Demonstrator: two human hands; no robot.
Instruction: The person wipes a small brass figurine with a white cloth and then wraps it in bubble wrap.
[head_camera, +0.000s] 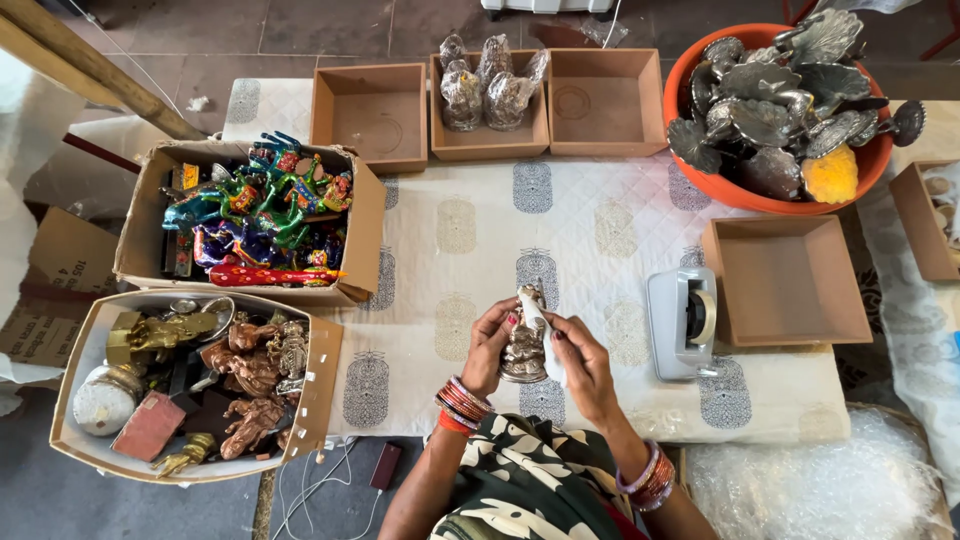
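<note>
The left hand (490, 345) and right hand (582, 362) both close their grip on a small silver metal figurine (524, 345), holding it upright above the white quilted worktop (600, 230); a white wrap (540, 322) lies against it under the right fingers. A grey tape dispenser (682, 322) stands just beside, within easy reach; an empty brown cardboard box (787, 282) sits open near it.

There are two hands, a left hand (490, 345) and a right hand (583, 362), in the lower middle. They hold one small silver statue (524, 340). There are five small brown boxes (372, 115): three in a row at the top, two on the right. There are two big cardboard boxes (355, 235) on the left, one orange tub (690, 185) at the upper right, and one grey tape holder (683, 320).
</note>
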